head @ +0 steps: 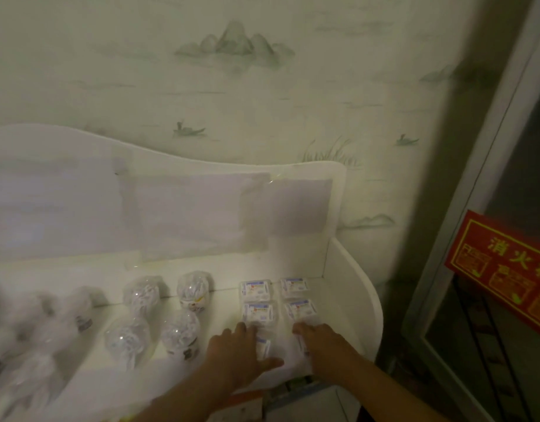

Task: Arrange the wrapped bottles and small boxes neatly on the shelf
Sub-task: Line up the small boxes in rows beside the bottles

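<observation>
Small boxes (255,290) lie in two short columns at the lower right of the frame, on the white shelf (370,303), near its curved right wall. Both hands lie flat with fingers spread, each pressing on the nearest box in a column: the left hand (236,350) on one partly hidden box (264,347), the right hand (325,345) on another that barely shows. Wrapped bottles (191,289) stand left of the boxes in loose rows, blurring toward the left edge. Painted mountain wallpaper (238,44) fills the upper frame; a red sign (506,278) hangs at right.
</observation>
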The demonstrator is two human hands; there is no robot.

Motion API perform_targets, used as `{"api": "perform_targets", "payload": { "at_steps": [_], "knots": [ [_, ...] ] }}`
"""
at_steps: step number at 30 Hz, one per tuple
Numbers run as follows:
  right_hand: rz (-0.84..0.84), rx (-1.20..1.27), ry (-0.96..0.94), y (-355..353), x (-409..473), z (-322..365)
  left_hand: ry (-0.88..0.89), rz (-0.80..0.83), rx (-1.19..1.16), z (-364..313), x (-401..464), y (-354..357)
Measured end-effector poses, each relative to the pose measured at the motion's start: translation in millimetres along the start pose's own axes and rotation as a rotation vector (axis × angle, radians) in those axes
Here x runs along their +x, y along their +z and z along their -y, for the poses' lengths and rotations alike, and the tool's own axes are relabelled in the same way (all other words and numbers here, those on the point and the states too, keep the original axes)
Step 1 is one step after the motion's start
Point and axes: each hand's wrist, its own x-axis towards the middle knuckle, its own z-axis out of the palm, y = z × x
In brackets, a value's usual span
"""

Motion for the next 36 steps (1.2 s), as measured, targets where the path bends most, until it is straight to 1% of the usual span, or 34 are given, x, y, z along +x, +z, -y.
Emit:
{"api": "perform_targets", "payload": {
  "at_steps": [3, 6, 7, 12, 19, 29, 34, 36],
  "knots": [
    [-0.046, 0.003, -0.012, 8, 0, -2, 0.018, 0.03, -0.048, 4, -4, -5],
    [-0.038, 0.043, -0.022, 4, 0, -2, 0.071, 0.111, -0.084, 12, -8, -10],
    [-0.037, 0.056, -0.026, 3, 1, -3, 0.082, 0.115, -0.076, 14, -8, -11],
    [-0.029, 0.04, -0.121, -5, 11, -16, 0.072, 0.043, -0.009, 12, -4, -14],
    [-0.046, 0.013, -0.168, -7, 21, -26, 0.08, -0.098, 0.064, -5, -2, -6],
    [-0.053, -0.064, -0.167, -15, 21, -26, 0.083, -0.087, 0.053, -8, 11, -6],
    [-0.012, -0.058, -0.157, -15, 18, -28, 0.093, -0.084, 0.053, -6, 16, -6],
    [-0.024, -0.051, -0.152, -15, 18, -28, 0.091, -0.085, 0.05, -7, 17, -6]
  ]
}}
